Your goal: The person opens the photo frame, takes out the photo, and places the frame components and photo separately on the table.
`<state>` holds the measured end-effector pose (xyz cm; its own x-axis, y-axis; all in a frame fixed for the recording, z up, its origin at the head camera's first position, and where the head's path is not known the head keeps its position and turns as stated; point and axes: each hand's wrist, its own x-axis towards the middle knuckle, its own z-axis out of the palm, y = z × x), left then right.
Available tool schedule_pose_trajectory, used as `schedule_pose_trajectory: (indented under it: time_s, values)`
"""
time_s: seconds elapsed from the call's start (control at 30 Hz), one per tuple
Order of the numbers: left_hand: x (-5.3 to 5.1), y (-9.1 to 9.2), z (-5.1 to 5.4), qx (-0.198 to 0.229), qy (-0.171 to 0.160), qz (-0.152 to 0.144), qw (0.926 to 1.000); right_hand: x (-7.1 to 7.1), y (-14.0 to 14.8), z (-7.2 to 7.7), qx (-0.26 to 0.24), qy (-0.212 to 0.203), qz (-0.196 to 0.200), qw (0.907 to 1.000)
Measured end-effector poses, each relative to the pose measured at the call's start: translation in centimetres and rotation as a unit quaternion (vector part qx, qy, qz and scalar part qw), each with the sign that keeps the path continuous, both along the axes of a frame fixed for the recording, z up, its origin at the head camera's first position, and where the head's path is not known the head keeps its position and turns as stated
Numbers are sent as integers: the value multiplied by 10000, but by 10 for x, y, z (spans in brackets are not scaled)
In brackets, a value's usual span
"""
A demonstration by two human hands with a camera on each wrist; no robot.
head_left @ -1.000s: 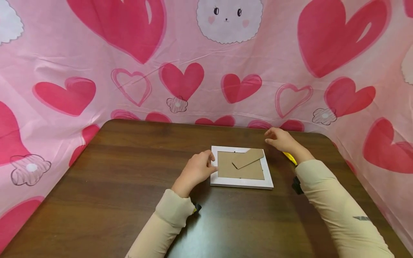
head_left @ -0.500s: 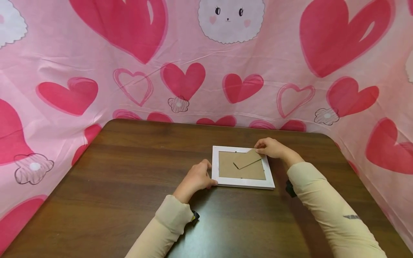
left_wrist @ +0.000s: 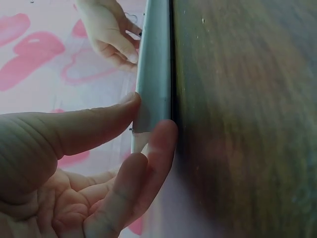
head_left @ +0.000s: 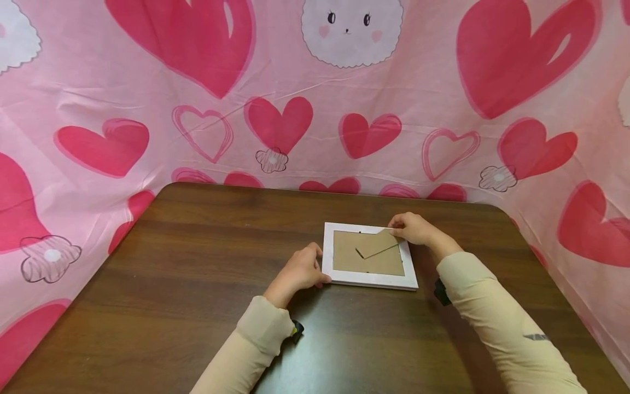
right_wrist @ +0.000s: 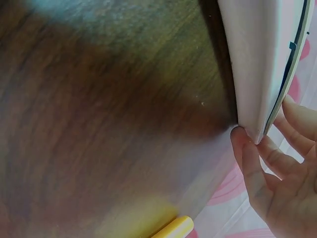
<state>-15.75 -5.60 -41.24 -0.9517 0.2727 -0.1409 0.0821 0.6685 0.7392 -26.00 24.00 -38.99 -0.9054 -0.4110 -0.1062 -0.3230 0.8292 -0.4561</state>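
A white picture frame (head_left: pixel 366 279) lies face down on the table, its brown backing board (head_left: pixel 349 264) showing. Slanting across that board is a brown easel leg (head_left: pixel 378 244), which reaches to the far right corner. My left hand (head_left: pixel 297 272) pinches the frame's left side near the front corner, thumb on the upper edge and fingers against the side (left_wrist: pixel 153 89). At the far right corner, my right hand (head_left: pixel 415 229) grips the frame; its thumb lies over the leg's end and its fingertips (right_wrist: pixel 240 136) touch the corner from outside.
A dark wooden table (head_left: pixel 197 273) extends around the frame. Pink heart-patterned cloth (head_left: pixel 315 148) hangs behind it and at both sides. The rounded end of a yellow object (right_wrist: pixel 178 228) shows near the right hand in the right wrist view; the arm hides it from the head view.
My right hand has come left and nearer from beside the frame onto its far right corner. The left hand has slid down to the front left corner. The frame has stayed put.
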Motion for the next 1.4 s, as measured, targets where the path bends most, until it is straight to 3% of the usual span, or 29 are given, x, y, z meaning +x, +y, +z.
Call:
schedule_pose_trajectory:
  time_s: [0.83,1.4]
  values:
    - [-19,-9,4,-135,-38,294,9995,6,2,-8,-105,413,-112,9990]
    - [-31,-12,3,-256,149,567,9979,17,2,-9,-41,311,-383,9988]
